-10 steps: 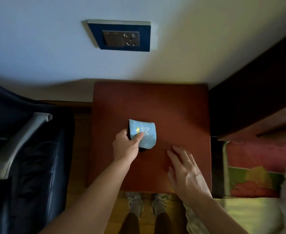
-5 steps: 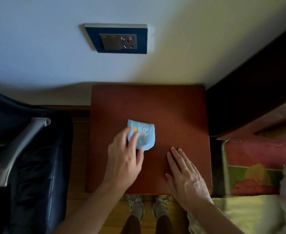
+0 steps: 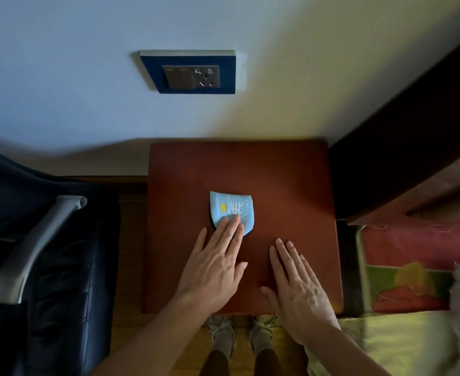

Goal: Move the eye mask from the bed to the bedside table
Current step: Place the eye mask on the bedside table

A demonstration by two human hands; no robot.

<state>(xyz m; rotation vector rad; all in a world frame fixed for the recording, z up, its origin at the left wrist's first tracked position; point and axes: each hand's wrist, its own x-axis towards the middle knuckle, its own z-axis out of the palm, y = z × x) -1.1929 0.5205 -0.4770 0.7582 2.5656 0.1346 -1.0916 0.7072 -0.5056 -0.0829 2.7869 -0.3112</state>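
The light blue eye mask (image 3: 233,208), folded, with a white and yellow print, lies flat near the middle of the reddish-brown bedside table (image 3: 286,185). My left hand (image 3: 215,264) is flat and open, its fingertips resting on the mask's near edge. My right hand (image 3: 296,289) lies open and palm down on the table to the right of the mask, apart from it. The bed (image 3: 413,280), with a red, green and yellow cover, is at the right.
A dark chair (image 3: 47,253) with a silver armrest stands left of the table. A wall socket plate (image 3: 191,74) is on the wall above. A dark wooden headboard (image 3: 402,147) rises at the right. My shoes (image 3: 239,335) show below the table's front edge.
My left hand has let go of the mask and flattened out, only its fingertips resting on it. The mask now lies flat on the table. The right hand has hardly moved.
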